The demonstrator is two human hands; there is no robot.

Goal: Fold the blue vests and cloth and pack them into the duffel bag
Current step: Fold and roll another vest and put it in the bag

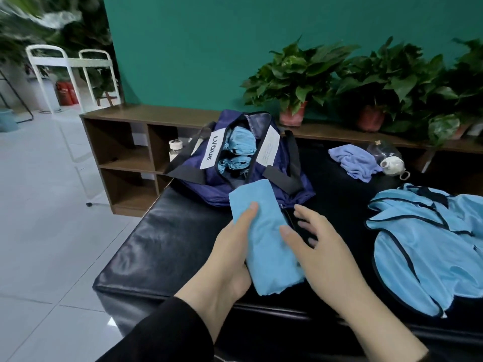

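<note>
A folded light-blue cloth (264, 231) is held above the black bench. My left hand (230, 254) grips its left edge, thumb on top. The right hand (321, 246) is at the cloth's right edge with spread, relaxed fingers, its thumb touching the fabric. Just beyond the cloth lies the navy duffel bag (206, 178), unzipped, with rolled blue vests (239, 145) inside. Several unfolded blue vests (428, 246) with dark trim lie in a heap at the right of the bench.
The black padded bench (167, 244) fills the foreground. A crumpled lilac cloth (352, 159), a white teapot (393, 165) and a clear glass pot (383, 150) lie behind. A brown shelf (125, 142) with potted plants (295, 82) lines the green wall. Tiled floor lies left.
</note>
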